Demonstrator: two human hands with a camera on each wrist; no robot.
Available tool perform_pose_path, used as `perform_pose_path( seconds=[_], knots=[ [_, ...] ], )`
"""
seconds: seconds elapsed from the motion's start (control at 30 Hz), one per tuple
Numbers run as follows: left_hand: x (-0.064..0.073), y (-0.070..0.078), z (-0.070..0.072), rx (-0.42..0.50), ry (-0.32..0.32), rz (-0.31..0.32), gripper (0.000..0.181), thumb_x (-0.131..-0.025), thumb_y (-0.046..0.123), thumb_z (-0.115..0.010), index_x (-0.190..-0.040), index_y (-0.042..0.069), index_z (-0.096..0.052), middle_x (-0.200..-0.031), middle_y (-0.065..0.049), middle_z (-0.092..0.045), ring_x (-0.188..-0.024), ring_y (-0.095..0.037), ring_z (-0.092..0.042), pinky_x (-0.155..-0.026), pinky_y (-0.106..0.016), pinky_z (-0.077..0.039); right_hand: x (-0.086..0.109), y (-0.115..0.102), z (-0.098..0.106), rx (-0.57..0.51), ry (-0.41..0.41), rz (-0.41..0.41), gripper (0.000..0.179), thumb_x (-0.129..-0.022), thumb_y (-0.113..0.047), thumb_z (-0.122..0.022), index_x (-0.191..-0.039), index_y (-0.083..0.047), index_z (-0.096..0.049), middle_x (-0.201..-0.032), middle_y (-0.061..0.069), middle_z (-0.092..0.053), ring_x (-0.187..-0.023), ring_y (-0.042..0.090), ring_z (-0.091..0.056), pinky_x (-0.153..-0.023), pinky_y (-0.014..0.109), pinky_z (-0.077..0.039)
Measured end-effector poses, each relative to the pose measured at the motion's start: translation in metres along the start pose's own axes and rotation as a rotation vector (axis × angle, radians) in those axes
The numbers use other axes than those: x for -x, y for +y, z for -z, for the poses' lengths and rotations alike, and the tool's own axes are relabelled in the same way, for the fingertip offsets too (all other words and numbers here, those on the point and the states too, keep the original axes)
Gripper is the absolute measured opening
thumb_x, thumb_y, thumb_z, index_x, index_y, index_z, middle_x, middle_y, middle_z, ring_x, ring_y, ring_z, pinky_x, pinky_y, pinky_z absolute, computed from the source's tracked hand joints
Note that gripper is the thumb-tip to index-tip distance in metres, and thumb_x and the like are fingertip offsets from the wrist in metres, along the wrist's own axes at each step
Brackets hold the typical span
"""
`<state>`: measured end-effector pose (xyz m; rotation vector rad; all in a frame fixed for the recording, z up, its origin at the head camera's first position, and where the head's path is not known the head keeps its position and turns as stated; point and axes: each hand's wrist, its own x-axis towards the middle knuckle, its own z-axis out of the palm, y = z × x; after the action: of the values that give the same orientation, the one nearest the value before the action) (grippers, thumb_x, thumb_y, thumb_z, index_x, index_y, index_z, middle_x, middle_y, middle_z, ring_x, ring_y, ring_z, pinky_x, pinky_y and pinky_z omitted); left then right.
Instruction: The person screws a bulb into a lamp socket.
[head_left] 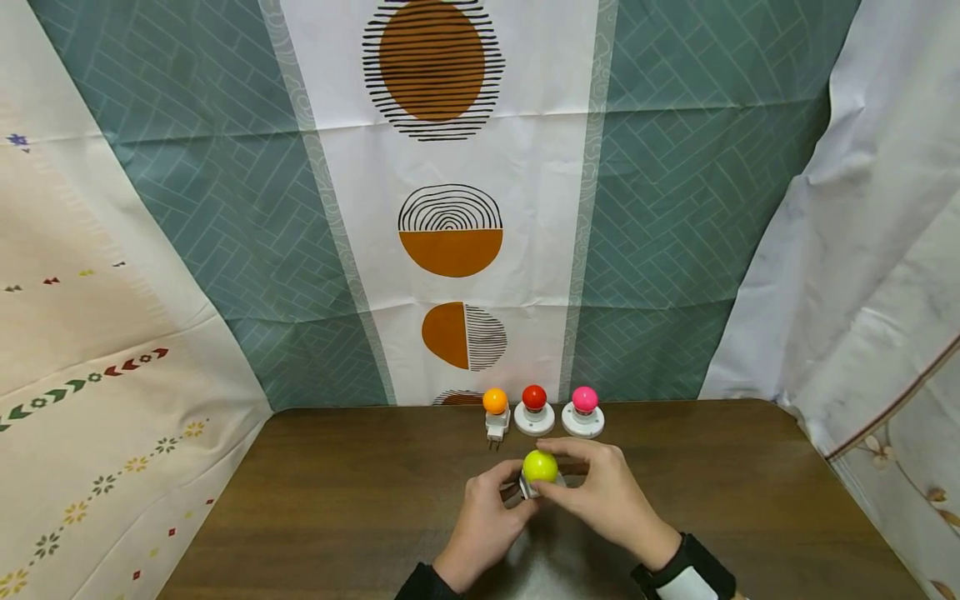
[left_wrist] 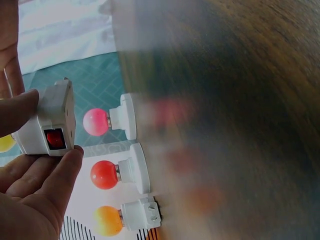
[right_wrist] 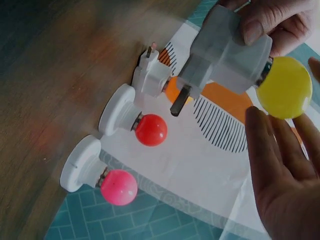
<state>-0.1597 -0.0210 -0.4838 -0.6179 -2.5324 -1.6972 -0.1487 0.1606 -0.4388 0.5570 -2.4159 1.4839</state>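
Observation:
My left hand grips a white plug-in lamp holder between thumb and fingers, raised off the table. A red rocker switch shows on its side. In the right wrist view, a flat metal prong sticks out of the holder. A round yellow bulb sits in the holder's mouth, with a bit of its metal base showing. My right hand has its fingers and thumb on opposite sides of the bulb, pinching it.
Toward the back of the brown wooden table stand three fitted bulbs. An orange bulb is in a plug-in holder; a red bulb and a pink bulb are in round white bases. A patterned cloth hangs behind.

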Motion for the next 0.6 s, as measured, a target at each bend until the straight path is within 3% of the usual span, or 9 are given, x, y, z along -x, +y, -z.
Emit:
perform_pose_path(
  seconds=[0.27, 0.6],
  knots=[
    [-0.0001, 0.0022, -0.0017, -0.011, -0.007, 0.010, 0.032, -0.080, 0.020, -0.073, -0.111, 0.020, -0.063, -0.110, 0.003, -0.066, -0.104, -0.011, -0.063, -0.083, -0.024, -0.051, -0.0019, 0.0016, 0.0029, 0.037, -0.148, 0.059, 0.044, -0.079, -0.022, -0.074, -0.121, -0.025, -0.060, -0.122, -0.008, -0.062, -0.108, 0.011, -0.061, -0.085, 0.028, -0.053],
    [-0.0014, 0.0006, -0.0035, 0.020, -0.010, 0.006, 0.034, -0.079, 0.018, -0.074, -0.111, 0.019, -0.063, -0.111, 0.001, -0.066, -0.104, -0.010, -0.063, -0.083, -0.023, -0.051, -0.0013, 0.0031, 0.0006, 0.015, -0.099, 0.046, 0.039, -0.078, -0.028, -0.075, -0.115, -0.024, -0.065, -0.114, -0.007, -0.066, -0.103, 0.010, -0.063, -0.081, 0.022, -0.053]
  ],
)
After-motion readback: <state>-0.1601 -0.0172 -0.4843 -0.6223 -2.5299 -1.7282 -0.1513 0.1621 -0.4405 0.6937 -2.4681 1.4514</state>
